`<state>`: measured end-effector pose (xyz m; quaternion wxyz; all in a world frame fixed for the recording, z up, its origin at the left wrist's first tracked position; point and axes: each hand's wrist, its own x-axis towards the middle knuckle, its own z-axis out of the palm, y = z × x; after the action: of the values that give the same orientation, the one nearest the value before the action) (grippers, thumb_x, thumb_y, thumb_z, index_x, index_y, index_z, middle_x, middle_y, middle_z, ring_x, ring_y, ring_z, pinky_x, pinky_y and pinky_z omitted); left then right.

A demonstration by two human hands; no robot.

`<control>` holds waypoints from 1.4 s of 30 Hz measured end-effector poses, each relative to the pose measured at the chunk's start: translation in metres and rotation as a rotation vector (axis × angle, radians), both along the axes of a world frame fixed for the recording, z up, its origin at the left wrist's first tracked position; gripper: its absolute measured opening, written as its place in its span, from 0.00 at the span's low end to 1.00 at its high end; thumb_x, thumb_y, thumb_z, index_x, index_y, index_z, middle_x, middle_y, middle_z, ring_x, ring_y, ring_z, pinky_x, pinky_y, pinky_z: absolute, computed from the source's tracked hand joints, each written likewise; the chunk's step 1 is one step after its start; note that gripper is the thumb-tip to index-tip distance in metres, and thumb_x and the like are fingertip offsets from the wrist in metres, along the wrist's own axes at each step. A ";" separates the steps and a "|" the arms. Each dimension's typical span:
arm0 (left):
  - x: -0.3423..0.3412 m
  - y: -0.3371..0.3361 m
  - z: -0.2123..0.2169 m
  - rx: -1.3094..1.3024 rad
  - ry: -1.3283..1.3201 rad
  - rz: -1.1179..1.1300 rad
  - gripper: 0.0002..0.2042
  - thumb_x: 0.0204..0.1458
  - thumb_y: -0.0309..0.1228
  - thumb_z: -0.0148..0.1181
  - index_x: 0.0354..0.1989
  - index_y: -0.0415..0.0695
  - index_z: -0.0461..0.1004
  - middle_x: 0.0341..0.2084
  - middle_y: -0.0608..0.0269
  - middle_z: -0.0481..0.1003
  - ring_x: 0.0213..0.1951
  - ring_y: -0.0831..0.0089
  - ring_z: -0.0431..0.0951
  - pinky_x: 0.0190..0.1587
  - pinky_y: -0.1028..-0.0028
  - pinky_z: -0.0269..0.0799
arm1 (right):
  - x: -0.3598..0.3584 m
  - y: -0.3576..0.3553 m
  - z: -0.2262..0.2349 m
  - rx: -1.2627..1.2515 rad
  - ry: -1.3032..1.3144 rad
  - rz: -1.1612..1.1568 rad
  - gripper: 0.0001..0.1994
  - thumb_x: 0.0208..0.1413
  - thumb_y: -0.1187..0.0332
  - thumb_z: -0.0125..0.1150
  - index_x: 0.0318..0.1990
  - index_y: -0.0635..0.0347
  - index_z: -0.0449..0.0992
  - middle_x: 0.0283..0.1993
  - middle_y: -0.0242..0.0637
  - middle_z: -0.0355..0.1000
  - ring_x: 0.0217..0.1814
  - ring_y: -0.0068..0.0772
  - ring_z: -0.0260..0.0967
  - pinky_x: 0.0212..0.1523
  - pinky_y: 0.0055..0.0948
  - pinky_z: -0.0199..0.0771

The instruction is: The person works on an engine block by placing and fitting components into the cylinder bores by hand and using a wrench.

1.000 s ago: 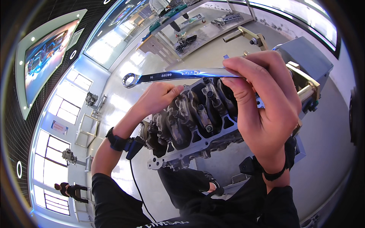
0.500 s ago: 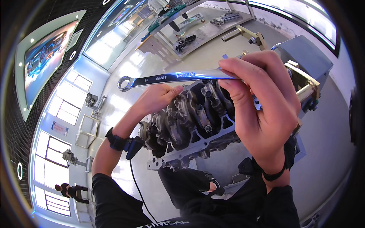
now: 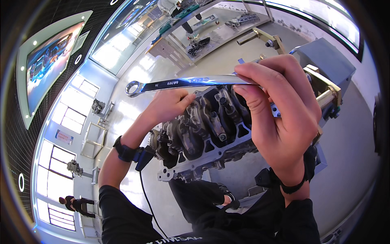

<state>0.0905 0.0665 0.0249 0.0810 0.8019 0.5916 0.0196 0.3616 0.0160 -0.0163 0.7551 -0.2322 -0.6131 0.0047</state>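
Wrench (image 3: 183, 83) above block (image 3: 189, 142), slid slightly left within last second; appears apart from block, so not engaged. Right hand (image 3: 284, 107), above block's right end, pinches wrench. Left hand (image 3: 170, 105) at block's far edge; fingertips hidden, cannot tell grip.

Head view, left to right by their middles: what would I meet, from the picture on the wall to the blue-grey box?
Wall picture → wrench's ring end → left hand → engine block → right hand → blue-grey box

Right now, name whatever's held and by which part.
Right hand pinches a wrench by its shank, far from the visible ring; left hand, cannot tell.
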 end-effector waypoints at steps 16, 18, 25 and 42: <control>-0.007 0.003 0.003 -0.104 -0.109 0.088 0.26 0.64 0.53 0.50 0.29 0.38 0.73 0.18 0.64 0.68 0.26 0.76 0.68 0.33 0.69 0.67 | 0.004 0.001 0.000 0.014 -0.042 -0.010 0.08 0.51 0.80 0.68 0.40 0.69 0.81 0.33 0.39 0.72 0.28 0.27 0.68 0.27 0.21 0.67; -0.002 0.004 0.006 -0.183 -0.038 0.192 0.24 0.63 0.51 0.52 0.30 0.39 0.74 0.18 0.65 0.68 0.26 0.78 0.68 0.33 0.69 0.67 | 0.004 0.002 0.000 0.023 -0.049 -0.020 0.08 0.51 0.80 0.68 0.40 0.69 0.81 0.33 0.39 0.72 0.28 0.27 0.68 0.27 0.21 0.67; -0.017 0.012 0.007 -0.345 -0.169 0.063 0.11 0.58 0.35 0.60 0.32 0.38 0.75 0.20 0.70 0.67 0.26 0.81 0.65 0.30 0.74 0.64 | 0.005 0.000 0.000 0.007 -0.035 -0.016 0.08 0.50 0.80 0.69 0.40 0.69 0.81 0.33 0.40 0.72 0.28 0.27 0.68 0.27 0.21 0.68; -0.007 0.007 0.007 -0.126 -0.047 -0.093 0.17 0.64 0.39 0.46 0.34 0.35 0.71 0.27 0.54 0.73 0.29 0.70 0.70 0.35 0.67 0.66 | 0.001 0.003 -0.001 -0.024 -0.033 0.012 0.08 0.51 0.80 0.69 0.39 0.68 0.81 0.33 0.39 0.72 0.28 0.27 0.68 0.26 0.21 0.68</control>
<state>0.0837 0.0738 0.0315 0.1459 0.8212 0.5517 -0.0027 0.3631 0.0186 -0.0168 0.7421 -0.2377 -0.6266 0.0129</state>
